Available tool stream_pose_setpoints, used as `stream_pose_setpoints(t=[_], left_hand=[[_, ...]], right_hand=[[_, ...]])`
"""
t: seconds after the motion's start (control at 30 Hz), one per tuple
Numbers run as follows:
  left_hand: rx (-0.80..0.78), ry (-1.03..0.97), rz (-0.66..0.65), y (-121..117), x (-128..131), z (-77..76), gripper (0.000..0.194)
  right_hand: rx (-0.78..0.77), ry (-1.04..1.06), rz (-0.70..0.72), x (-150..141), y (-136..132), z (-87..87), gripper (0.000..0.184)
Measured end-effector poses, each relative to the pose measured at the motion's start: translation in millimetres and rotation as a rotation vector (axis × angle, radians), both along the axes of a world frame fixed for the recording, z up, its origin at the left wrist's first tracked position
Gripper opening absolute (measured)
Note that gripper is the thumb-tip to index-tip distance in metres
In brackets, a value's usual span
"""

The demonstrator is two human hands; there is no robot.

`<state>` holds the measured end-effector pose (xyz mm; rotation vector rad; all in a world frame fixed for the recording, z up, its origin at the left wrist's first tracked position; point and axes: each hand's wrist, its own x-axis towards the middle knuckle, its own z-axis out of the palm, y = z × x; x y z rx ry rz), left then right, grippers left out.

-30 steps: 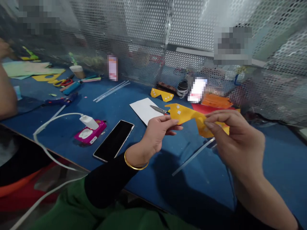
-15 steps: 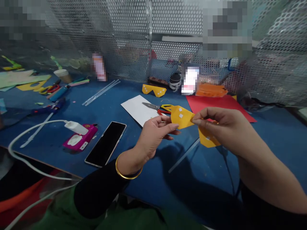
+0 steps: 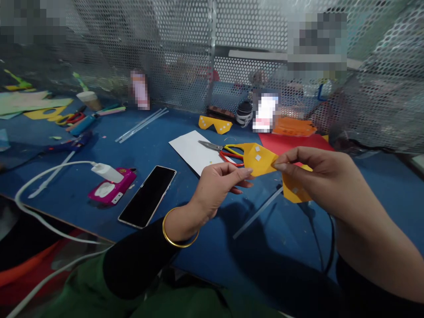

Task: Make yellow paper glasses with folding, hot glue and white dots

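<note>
A yellow paper cut-out in the shape of glasses (image 3: pixel 261 160), dotted with small white squares, is held above the table between my two hands. My left hand (image 3: pixel 217 187) pinches its left lower edge between thumb and fingers. At its narrow middle, my right hand (image 3: pixel 309 174) grips it with thumb and forefinger, partly covering the right half. Behind the cut-out, scissors (image 3: pixel 212 145) with yellow and red handles rest partly on a white sheet (image 3: pixel 190 148). A similar yellow cut-out (image 3: pixel 215 124) stands farther back. Beneath my hands lies a clear glue stick (image 3: pixel 256 214).
Left of my hands are a black-screened phone (image 3: pixel 149 194) and a magenta power adapter (image 3: pixel 114 187) with a white charger and cable. A glue gun (image 3: pixel 74 143) lies farther left. Red paper (image 3: pixel 294 143) and an orange packet (image 3: pixel 293 126) sit at the back, before a perforated metal screen (image 3: pixel 179 57).
Both hands and the yellow cut-out have shifted slightly right. The view has moved a little too. The grip looks the same.
</note>
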<state>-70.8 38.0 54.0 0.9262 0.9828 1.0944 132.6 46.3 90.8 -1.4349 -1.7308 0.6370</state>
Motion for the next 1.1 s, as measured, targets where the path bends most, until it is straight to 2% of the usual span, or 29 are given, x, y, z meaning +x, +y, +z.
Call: stream_pose_setpoints(t=[0.1,0.2,0.33,0.5,0.57,0.63,0.7,0.77,0.97,1.1], left_hand=[[-0.069,-0.028,-0.013,2.1,-0.5,-0.7,0.019],[-0.105,-0.019,-0.091,2.3,-0.9,-0.8,0.018],[-0.113,-0.023,-0.144,1.1,-0.3,-1.2,0.008],[-0.093,-0.039,-0.151,1.9,-0.6,-3.1,0.013],[-0.095,-0.053,-0.12,3.1,-1.4,-3.6,0.014],[-0.118,-0.079,-0.081,4.5,-2.6,-3.6,0.013],[-0.148,-0.109,-0.062,5.6,-4.0,-3.1,0.012],[-0.172,-0.132,-0.062,6.2,-5.3,-2.4,0.013],[-0.178,-0.121,-0.046,6.6,-6.7,-1.1,0.016],[-0.169,-0.121,-0.01,7.3,-6.4,-0.3,0.017]], right_hand=[[0.051,-0.02,0.002,-1.2,-1.5,1.7,0.021],[0.057,-0.051,0.022,-4.0,-3.0,2.8,0.019],[0.033,-0.087,0.036,-6.2,-3.1,1.2,0.023],[0.04,-0.114,0.069,-4.1,-1.8,-2.5,0.019],[0.175,-0.151,0.063,-4.3,-2.6,-3.4,0.015],[0.417,-0.234,0.031,-6.6,-4.6,-4.2,0.01],[0.644,-0.376,0.002,-11.5,-7.2,-5.9,0.009],[0.796,-0.503,0.011,-18.4,-9.5,-9.7,0.008],[1.097,-0.636,0.126,-36.9,-9.3,-32.0,0.02],[1.155,-0.718,0.128,-38.4,-6.5,-41.0,0.024]])
